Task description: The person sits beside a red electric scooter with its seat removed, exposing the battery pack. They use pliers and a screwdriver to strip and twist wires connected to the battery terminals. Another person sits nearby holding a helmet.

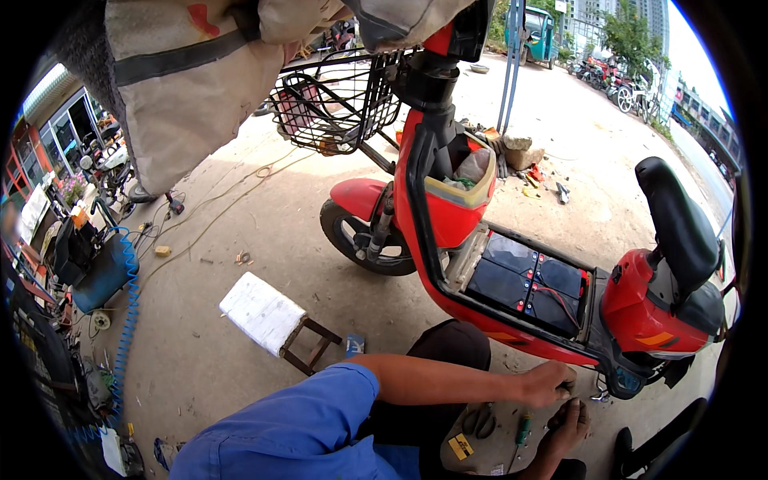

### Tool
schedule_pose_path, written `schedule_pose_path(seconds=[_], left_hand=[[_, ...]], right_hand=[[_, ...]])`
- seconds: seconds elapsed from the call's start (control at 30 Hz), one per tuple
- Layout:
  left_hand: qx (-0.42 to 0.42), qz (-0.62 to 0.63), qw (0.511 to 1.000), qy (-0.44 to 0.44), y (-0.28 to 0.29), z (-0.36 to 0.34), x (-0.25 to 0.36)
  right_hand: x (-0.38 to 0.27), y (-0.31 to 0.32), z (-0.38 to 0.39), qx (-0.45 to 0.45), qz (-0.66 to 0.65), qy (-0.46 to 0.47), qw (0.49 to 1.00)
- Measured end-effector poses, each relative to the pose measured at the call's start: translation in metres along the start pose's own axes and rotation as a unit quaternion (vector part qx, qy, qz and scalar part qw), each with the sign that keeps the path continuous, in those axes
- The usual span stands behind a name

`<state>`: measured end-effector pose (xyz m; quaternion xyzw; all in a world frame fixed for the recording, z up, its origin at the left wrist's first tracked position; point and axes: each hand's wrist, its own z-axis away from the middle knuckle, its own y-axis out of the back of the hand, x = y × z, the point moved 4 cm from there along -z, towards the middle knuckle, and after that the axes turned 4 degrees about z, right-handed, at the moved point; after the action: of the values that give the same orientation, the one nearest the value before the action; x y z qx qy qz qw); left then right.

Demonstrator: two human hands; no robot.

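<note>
My left hand (pixel 550 382) and my right hand (pixel 570 422) are close together over my lap, just below the red scooter (pixel 500 326), fingers bent round something small that I cannot make out. Beneath them on a pale surface (pixel 496 456) lie black-handled scissors or pliers (pixel 479 422), a green-handled screwdriver (pixel 523 429) and a small yellow-and-black packet (pixel 461 446). Above my hands, several dark batteries (pixel 500 286) with red terminals and wires sit in the scooter's open footboard.
A stool with a white top (pixel 262 310) stands left of me. A blue coiled hose (pixel 128 312), cables (pixel 208 208) and shop clutter are farther left. A wire basket (pixel 332 104) and hanging cover (pixel 180 88) are overhead. Another person's dark-clad leg (pixel 664 436) is at lower right.
</note>
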<state>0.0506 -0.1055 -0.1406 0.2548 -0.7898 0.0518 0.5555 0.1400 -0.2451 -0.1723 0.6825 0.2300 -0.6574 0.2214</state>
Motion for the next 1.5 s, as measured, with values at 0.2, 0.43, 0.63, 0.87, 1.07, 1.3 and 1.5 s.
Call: schedule_pose_path(seconds=[0.2, 0.43, 0.63, 0.87, 1.07, 1.3, 1.5], left_hand=[[0.013, -0.041, 0.997, -0.059, -0.003, 0.000, 0.004], [0.025, -0.017, 0.999, -0.042, 0.000, 0.000, 0.011], [0.019, 0.011, 0.999, -0.028, 0.000, 0.000, 0.012], [0.020, -0.003, 0.999, -0.034, 0.001, 0.001, 0.011], [0.026, -0.032, 0.996, -0.075, 0.001, 0.002, 0.011], [0.032, -0.006, 0.998, -0.046, 0.002, 0.000, 0.014], [0.020, 0.000, 0.999, -0.027, 0.003, -0.001, 0.013]], right_hand=[[0.018, 0.001, -0.001, -0.132, -0.393, -0.285, 0.864], [-0.003, -0.001, 0.001, 0.023, -0.103, -0.118, 0.987], [-0.032, -0.005, 0.012, 0.093, 0.289, 0.303, 0.903], [-0.027, -0.008, 0.013, 0.034, 0.222, 0.211, 0.951], [-0.004, -0.006, 0.009, -0.066, -0.255, -0.174, 0.949], [-0.011, 0.000, 0.008, -0.018, -0.035, 0.002, 0.999], [-0.028, -0.005, 0.015, 0.093, 0.276, 0.257, 0.921]])
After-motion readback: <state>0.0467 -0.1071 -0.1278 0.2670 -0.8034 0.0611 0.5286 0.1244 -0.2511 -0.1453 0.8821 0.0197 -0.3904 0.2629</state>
